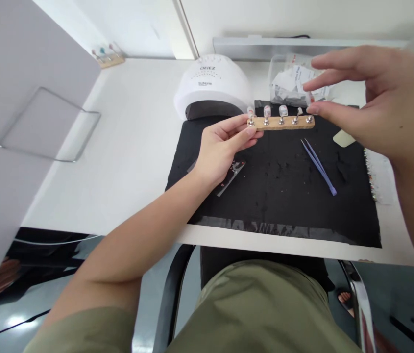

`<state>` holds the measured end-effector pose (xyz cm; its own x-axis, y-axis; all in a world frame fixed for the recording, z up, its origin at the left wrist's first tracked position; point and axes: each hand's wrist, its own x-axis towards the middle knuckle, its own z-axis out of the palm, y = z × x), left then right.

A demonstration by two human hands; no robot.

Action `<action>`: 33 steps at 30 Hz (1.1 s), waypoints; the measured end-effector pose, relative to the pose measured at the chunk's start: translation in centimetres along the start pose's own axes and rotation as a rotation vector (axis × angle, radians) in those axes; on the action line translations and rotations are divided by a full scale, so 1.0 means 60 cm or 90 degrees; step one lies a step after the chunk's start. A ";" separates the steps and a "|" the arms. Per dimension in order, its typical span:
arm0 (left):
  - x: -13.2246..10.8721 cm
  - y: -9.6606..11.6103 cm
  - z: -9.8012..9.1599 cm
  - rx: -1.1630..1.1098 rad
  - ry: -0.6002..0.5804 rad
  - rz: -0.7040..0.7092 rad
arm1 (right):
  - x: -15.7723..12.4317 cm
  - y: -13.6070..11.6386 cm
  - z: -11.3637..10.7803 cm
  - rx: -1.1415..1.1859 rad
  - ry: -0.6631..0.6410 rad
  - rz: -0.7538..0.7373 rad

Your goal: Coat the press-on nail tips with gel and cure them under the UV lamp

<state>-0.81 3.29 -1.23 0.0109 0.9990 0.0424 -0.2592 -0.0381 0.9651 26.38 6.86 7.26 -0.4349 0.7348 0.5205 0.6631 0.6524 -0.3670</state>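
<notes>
My left hand (224, 147) pinches the left end of a small wooden bar (283, 124) and holds it above the black mat (283, 196). Several metal pegs with clear nail tips stand along the bar. My right hand (372, 93) hovers at the bar's right end. Its thumb and forefinger close around the rightmost peg and nail tip (308, 111), while the other fingers spread out above it.
A white nail lamp (212, 86) stands behind the mat. Purple tweezers (320, 166) lie on the mat, and a dark strip (231, 177) lies under my left hand. A clear container (287, 81) of packets is at the back. A wire frame (48, 125) sits left.
</notes>
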 end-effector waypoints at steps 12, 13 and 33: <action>-0.004 0.001 0.003 0.031 0.004 -0.024 | -0.007 -0.018 0.001 -0.062 -0.082 0.048; -0.004 0.001 0.003 0.032 0.005 -0.023 | -0.007 -0.018 0.001 -0.064 -0.085 0.048; -0.002 0.003 0.003 0.012 0.011 -0.029 | 0.000 -0.024 -0.002 -0.047 -0.080 -0.011</action>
<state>-0.66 3.13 -1.03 0.0061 1.0000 -0.0058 -0.2404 0.0071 0.9706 25.50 5.87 7.88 -0.5167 0.7439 0.4239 0.6956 0.6534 -0.2988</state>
